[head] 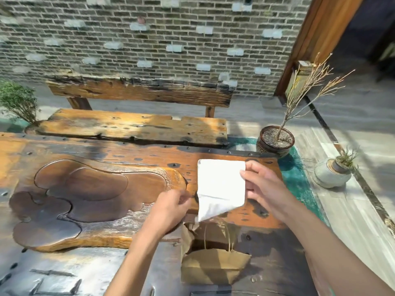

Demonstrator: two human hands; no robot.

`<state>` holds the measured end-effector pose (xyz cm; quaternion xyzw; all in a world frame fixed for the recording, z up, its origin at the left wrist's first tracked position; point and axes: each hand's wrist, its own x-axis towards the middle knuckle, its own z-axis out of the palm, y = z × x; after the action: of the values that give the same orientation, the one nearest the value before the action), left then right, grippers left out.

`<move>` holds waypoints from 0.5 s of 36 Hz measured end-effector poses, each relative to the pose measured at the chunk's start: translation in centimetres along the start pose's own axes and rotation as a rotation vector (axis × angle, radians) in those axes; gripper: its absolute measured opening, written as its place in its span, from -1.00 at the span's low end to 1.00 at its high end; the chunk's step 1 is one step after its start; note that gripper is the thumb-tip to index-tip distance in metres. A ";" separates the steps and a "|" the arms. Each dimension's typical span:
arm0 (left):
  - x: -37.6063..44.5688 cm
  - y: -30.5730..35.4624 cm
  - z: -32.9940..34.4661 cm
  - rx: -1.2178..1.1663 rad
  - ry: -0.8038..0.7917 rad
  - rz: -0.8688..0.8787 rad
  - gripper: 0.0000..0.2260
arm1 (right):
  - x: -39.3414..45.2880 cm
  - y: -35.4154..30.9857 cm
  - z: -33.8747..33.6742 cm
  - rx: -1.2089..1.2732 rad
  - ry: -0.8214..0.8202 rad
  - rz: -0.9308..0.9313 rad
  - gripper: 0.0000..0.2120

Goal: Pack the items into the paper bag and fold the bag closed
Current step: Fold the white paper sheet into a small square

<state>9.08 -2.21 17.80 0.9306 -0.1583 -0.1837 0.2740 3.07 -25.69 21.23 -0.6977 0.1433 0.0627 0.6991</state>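
Brown paper bag stood open near worktop's front edge; white flat packet pinched by right hand above its mouth, ready for dropping; left hand loosely curled, seemingly empty.

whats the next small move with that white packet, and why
Probably lower the white packet straight down into the paper bag. The right hand pinches the packet's right edge, its lower corner already hangs just above the bag's open mouth, and the left hand sits by the bag's far rim, seemingly keeping it open.
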 end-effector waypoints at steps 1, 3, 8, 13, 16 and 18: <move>-0.5 1.0 -1.0 -0.014 0.093 0.031 -0.78 | 0.0 -0.5 0.2 0.014 0.023 -0.019 -0.92; -1.6 2.6 -2.6 -0.071 0.253 0.075 -0.80 | 0.0 -1.5 0.6 0.029 0.086 -0.071 -0.93; -3.2 5.3 -4.3 -0.343 0.382 0.233 -0.82 | -0.6 -4.2 1.9 -0.146 0.198 -0.328 -0.95; -2.7 7.2 -4.7 -0.340 0.361 0.364 -0.82 | -1.0 -6.1 3.8 -0.144 0.187 -0.490 -0.96; -2.5 7.8 -4.5 -0.368 0.332 0.418 -0.83 | -1.0 -6.6 4.7 -0.156 0.191 -0.539 -0.98; -2.4 7.9 -4.3 -0.311 0.378 0.430 -0.80 | -0.9 -6.7 4.9 -0.184 0.230 -0.565 -0.98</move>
<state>7.22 -5.60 26.22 0.8405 -0.2674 0.0326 0.4701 4.72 -20.80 27.86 -0.7728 0.0156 -0.2002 0.6020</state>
